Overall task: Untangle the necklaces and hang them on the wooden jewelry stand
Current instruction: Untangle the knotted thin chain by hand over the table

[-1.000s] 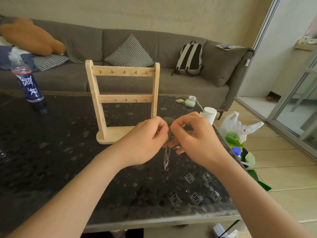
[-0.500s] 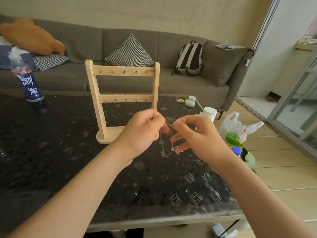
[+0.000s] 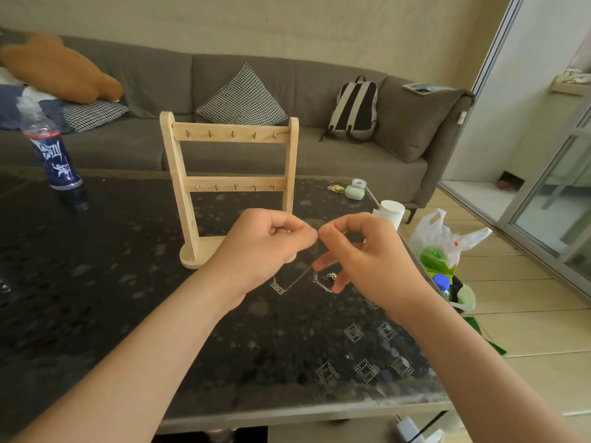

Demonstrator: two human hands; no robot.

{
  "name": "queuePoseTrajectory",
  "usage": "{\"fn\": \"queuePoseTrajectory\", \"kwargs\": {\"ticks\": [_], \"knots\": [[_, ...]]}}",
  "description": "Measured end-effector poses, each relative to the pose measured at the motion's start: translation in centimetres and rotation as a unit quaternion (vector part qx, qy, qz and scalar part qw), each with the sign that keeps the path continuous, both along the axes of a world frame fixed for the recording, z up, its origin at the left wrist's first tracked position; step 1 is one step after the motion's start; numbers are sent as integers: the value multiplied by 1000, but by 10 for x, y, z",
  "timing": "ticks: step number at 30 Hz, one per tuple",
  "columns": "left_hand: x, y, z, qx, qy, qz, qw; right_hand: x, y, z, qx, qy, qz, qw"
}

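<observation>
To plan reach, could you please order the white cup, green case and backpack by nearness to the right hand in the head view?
1. white cup, just beyond the right hand
2. green case, farther back
3. backpack, on the sofa

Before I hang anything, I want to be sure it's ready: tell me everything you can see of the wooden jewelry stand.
The wooden jewelry stand is pale, unfinished-looking wood: two uprights on a rounded base, joined by two crossbars, each with five small metal hooks, all bare. It stands upright on the dark table; the left hand, in front, hides part of its base. Only the table seems to touch it.
</observation>
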State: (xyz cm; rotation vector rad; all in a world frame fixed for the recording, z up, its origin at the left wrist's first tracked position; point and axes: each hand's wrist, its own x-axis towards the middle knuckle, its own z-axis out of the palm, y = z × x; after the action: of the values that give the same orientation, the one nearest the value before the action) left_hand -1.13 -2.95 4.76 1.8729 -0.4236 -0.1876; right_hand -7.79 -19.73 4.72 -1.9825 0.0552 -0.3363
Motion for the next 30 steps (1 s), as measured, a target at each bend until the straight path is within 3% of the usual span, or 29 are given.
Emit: {"fn": "queuePoseTrajectory", "kwargs": {"ticks": [4,11,15,24,26,30], "knots": [[2,-1,0,-1,16,2,1000,1,2,0,-23,24,-3,999],[6,-3,0,-21,112,-25,993,2,5,1,24,54,4,998],[4,-4,1,-57,123,-60,989,3,4,-3,156,78,-3,985],[6,-2,-2,-81,121,-79,986,6,3,-4,399,173,-88,896],[7,-3,-3,-88,121,-85,985,6,3,-6,359,182,-100,910],[7,-3,-5,-51,87,-90,991,2,6,-3,134,107,-90,981]]}}
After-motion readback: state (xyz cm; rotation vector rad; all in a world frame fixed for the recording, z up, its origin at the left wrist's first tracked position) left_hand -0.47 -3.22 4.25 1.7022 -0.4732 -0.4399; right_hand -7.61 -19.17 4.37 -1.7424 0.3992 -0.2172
